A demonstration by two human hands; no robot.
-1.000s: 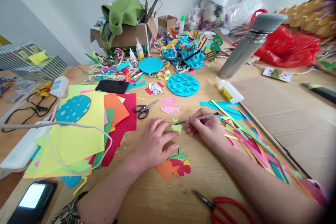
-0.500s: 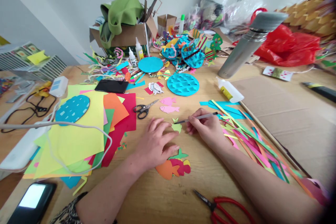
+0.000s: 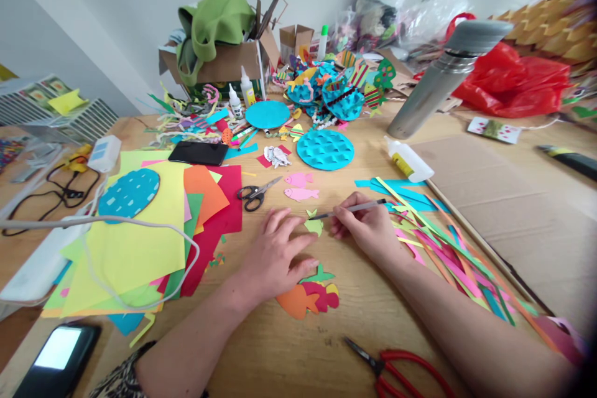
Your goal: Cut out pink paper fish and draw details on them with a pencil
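Pinched in the fingers of my right hand (image 3: pixel 366 224) is a slim grey pen (image 3: pixel 361 206), its tip on a small light-green paper fish (image 3: pixel 314 224). My left hand (image 3: pixel 280 255) rests palm down with its fingers spread, the fingertips beside that fish. Two pink paper fish (image 3: pixel 301 194) lie just beyond it. Nearer to me, by my left thumb, is a group of paper fish cutouts: an orange one (image 3: pixel 293 302), a red one (image 3: pixel 317 296) and a green piece (image 3: pixel 323 274). Small black scissors (image 3: pixel 254 196) lie left of the pink fish.
Red-handled scissors (image 3: pixel 401 370) lie at the front edge. Coloured paper sheets (image 3: pixel 149 249) and a phone (image 3: pixel 198 153) are left; paper strips (image 3: pixel 459 249), a glue bottle (image 3: pixel 408 161) and cardboard (image 3: pixel 504 186) are right. A steel flask (image 3: pixel 426 90) stands behind, near blue discs (image 3: pixel 325 150).
Almost nothing differs. The pen's upper end has shifted very slightly in my right hand, while its tip stays on the light-green fish; my left hand keeps its place.
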